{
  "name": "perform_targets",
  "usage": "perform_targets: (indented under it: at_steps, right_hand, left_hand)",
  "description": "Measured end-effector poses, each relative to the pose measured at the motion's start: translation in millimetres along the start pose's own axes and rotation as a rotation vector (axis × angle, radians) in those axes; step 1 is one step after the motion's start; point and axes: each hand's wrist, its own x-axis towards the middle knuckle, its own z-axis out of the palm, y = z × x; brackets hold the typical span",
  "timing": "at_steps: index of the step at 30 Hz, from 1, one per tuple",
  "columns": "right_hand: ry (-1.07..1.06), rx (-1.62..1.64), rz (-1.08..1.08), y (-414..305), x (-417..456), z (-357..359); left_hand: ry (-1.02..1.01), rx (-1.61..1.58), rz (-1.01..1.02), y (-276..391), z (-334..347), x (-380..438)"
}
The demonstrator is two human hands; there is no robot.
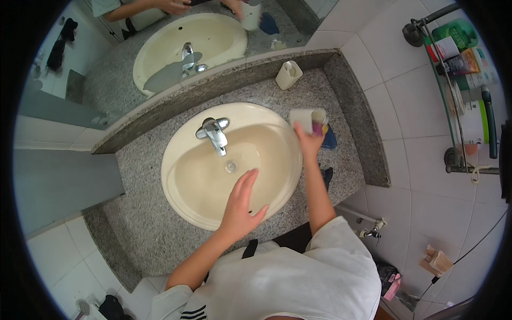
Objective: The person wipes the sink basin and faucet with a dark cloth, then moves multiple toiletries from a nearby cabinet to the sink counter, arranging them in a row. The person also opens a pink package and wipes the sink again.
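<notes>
My right hand (310,145) grips a white cup (300,118), tipped on its side above the right rim of the sink. Purple and yellow items (318,128) show at the cup's mouth; blur hides what they are. My left hand (241,206) hovers over the front of the cream oval sink (188,188), fingers apart and holding nothing. At the back left of the basin stands a chrome faucet (214,134). A dark blue thing (330,138), perhaps a cloth, lies on the counter beyond my right hand.
A second white container (289,76) stands at the counter's back right corner. Granite edging (354,108) borders the grey counter (140,224). A mirror (116,60) rises behind. On the right wall, a glass shelf (448,108) carries several bottles and tubes. A dark item (328,176) lies beside my right forearm.
</notes>
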Motion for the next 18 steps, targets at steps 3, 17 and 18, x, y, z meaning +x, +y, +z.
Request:
perform_targets:
  at_steps: [3, 17, 18]
  right_hand:
    - [0.085, -0.119, -0.029, 51, 97, 3]
    - [-0.160, -0.387, -0.011, 118, 205, 47]
    - [-0.143, -0.415, -0.001, 118, 201, 41]
  left_hand:
    - [0.022, -0.052, -0.156, -27, -8, -23]
    - [0.234, -0.181, -0.541, -86, -40, -80]
    - [0.212, -0.175, -0.547, -88, -41, -83]
